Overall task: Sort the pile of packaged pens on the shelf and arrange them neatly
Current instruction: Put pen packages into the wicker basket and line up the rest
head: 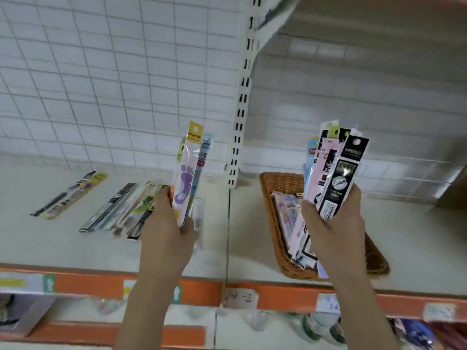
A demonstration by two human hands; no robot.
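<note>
Two forearms are raised from the bottom edge, one hand per side. Left hand (pixel 165 223): fingers curled round a small upright bundle (pixel 188 173) of pen packs, about three counted; front pack is clear with a purple footprint print and a yellow header card, a blue-topped pack is seen just behind it. Right hand (pixel 333 223): fingers and thumb closed round a thicker fan of packs (pixel 336 178), at least five counted, exact number cannot be told; front pack is black with white print and a round hang hole, pink, white and lime-topped packs are stacked behind it. Both bundles are held above the shelf (pixel 417 248), which is white with an orange front strip (pixel 202 294) carrying price labels. One brown wicker basket (pixel 278 188) is set on the shelf right of the slotted upright (pixel 240 117); more packs (pixel 288 205) are lying inside it, partly hidden by the right hand, count unclear. Left of the upright, two groups are laid flat on the shelf: a far-left group (pixel 68 195) of two packs, one black, one yellow with a purple mark, touching; a second group (pixel 121 208) of several overlapping packs just beside the left hand, blurred, roughly five. One loose clear pack (pixel 198 218) is lying behind the left hand. White wire grid (pixel 101 84) backs the shelf.
</note>
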